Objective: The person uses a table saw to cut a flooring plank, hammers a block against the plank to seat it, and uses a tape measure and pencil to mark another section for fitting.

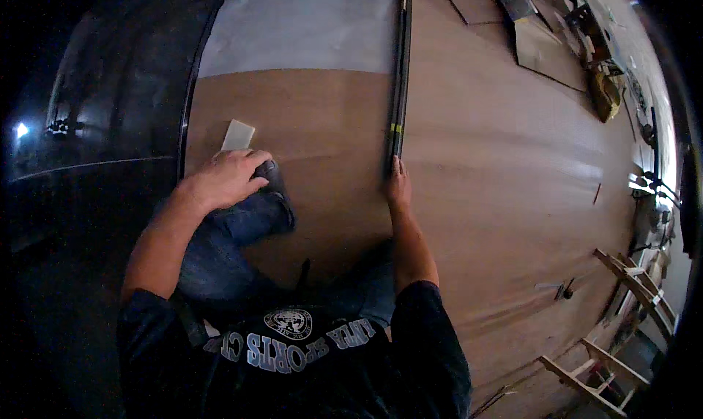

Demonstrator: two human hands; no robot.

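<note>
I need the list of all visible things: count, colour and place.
floor: one, brown, centre and right
sheet: one, pale grey, upper centre
long bars: count unclear, black, yellow-banded, upper centre
block: one, off-white, at left hand
dark surface: one, black, left
bright spot: one, white, far left
cardboard pieces: several, brown, upper right
thin stick: one, red, right
ladder sections: two, tan, lower right
small clutter: count unclear, mixed, right edge
shoe: one, dark, beside left hand
trousers: one pair, blue, lower centre
shirt: one, black, bottom
left hand: one, bare, at block
right hand: one, bare, at bars

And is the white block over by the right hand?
No, the white block is by the left hand, while the right hand is at the long black bar.
</note>
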